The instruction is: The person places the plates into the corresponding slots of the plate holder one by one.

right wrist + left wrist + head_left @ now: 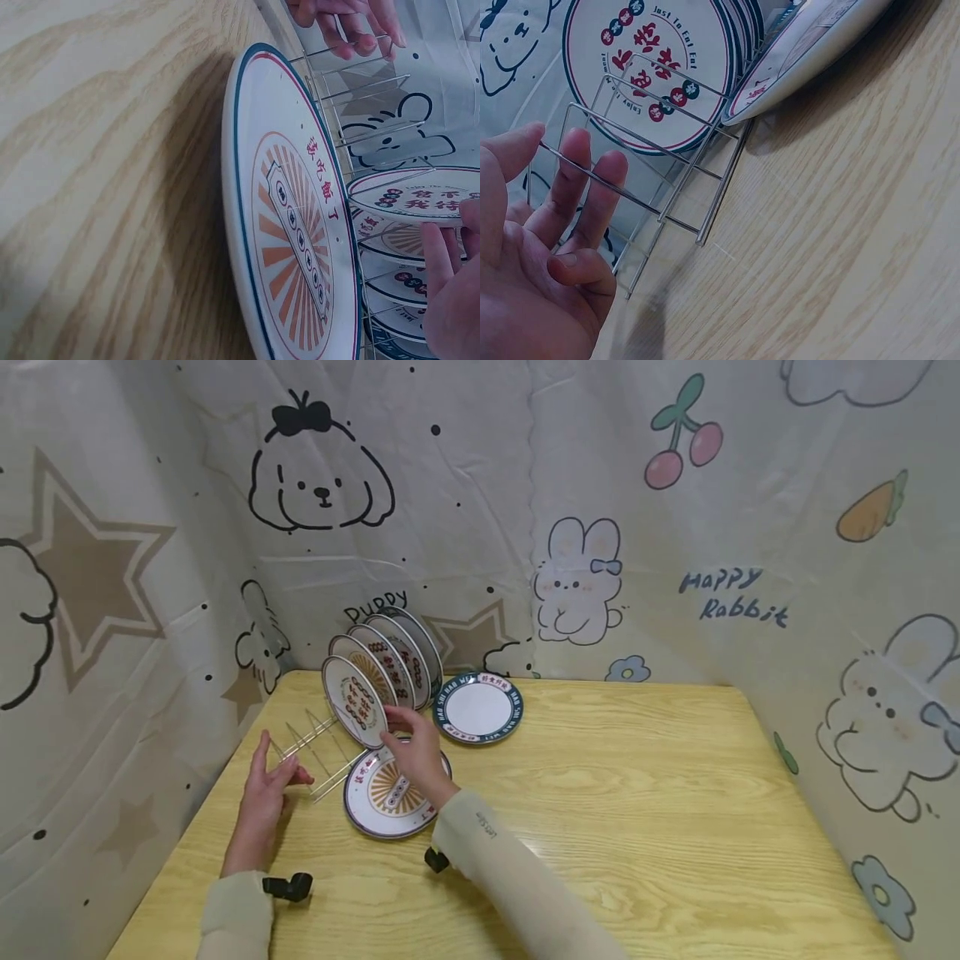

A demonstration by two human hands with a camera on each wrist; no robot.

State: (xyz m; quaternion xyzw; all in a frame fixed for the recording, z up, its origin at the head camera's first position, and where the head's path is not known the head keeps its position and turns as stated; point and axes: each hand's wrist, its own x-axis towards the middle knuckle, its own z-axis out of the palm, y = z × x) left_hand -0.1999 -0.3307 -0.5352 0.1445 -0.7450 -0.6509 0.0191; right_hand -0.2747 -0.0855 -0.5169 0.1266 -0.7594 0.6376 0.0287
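A wire plate rack (341, 774) stands at the table's left side. My left hand (262, 793) pinches its near end wire between thumb and fingers, with the little finger curled free. My right hand (416, 756) grips the right edge of a white plate (352, 702) with red lettering, which stands upright in the rack. Behind it, several more plates (408, 647) stand in a row between the wires. Just in front of the right hand, a plate with an orange sunburst (289, 247) lies beside the rack, its edge close against the wires.
A plate with a broad dark-blue patterned rim (480, 735) lies on the wooden table (637, 802) right of the row. Printed curtains (465, 485) hang around the back and sides of the table.
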